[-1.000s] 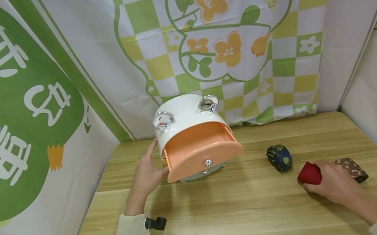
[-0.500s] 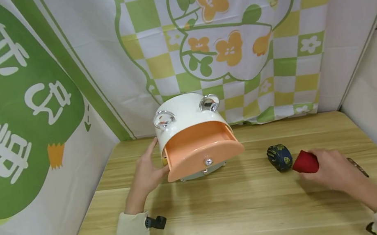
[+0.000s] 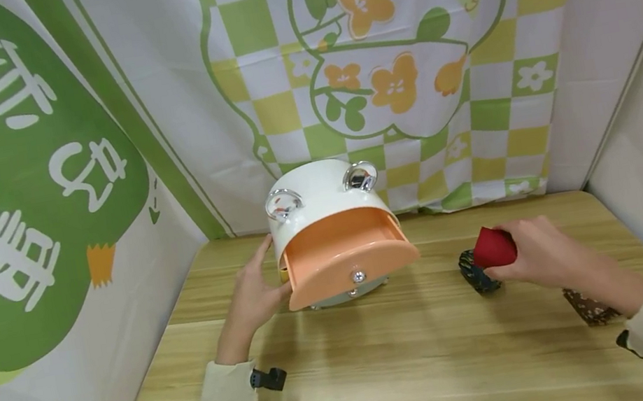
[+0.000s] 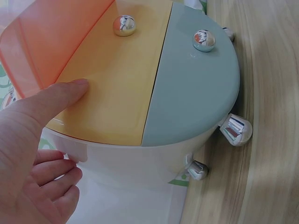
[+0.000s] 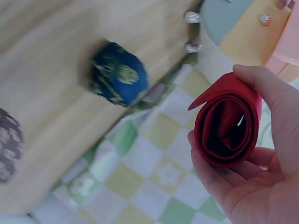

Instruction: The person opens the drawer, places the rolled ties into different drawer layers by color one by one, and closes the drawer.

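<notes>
A small rounded white drawer box [image 3: 320,190] with two chrome rings on top stands at the back of the table. Its top orange drawer [image 3: 339,270] is pulled out; the yellow drawer [image 4: 114,88] and blue-grey drawer [image 4: 196,88] below are closed. My left hand [image 3: 251,301] holds the box's left side, thumb on the yellow front and fingers curled at the side wall. My right hand [image 3: 544,254] grips a rolled red necktie [image 5: 226,123] between thumb and fingers, raised over the table. In the head view it partly covers a rolled navy floral necktie [image 3: 476,277].
A rolled brown floral necktie [image 3: 588,308] lies on the wooden table [image 3: 426,367], partly hidden under the right forearm. Fabric with green checks [image 3: 491,108] hangs right behind the table. Printed cloth walls [image 3: 138,288] close off both sides.
My right hand has lifted the red necktie from beside the brown one and carried it left and away from me, over the navy one. My left hand stays on the box.
</notes>
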### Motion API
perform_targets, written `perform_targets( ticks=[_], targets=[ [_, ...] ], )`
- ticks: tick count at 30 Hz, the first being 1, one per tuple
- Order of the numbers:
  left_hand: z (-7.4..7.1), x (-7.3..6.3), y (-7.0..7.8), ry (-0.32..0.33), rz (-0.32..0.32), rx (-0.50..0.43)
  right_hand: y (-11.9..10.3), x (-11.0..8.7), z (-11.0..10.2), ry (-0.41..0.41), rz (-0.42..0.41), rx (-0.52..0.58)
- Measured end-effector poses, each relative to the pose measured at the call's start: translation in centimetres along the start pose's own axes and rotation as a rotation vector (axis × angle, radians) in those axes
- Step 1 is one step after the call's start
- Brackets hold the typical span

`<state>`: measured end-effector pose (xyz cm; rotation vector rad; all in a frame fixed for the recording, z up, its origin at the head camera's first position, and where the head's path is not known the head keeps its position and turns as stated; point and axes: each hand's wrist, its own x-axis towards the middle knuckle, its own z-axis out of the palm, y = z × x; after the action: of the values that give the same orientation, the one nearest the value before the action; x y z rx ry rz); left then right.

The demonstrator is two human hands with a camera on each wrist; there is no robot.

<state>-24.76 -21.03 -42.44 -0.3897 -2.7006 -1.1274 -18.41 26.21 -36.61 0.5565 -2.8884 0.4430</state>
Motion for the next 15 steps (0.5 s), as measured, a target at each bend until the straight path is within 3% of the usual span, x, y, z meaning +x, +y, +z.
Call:
perform_targets(
  ticks=[15],
  targets=[
    [-0.1,-0.1,0.1,0.004,0.01,-0.006,-5.0,5.3,-4.6,-0.05,-0.084,-0.008]
  ],
)
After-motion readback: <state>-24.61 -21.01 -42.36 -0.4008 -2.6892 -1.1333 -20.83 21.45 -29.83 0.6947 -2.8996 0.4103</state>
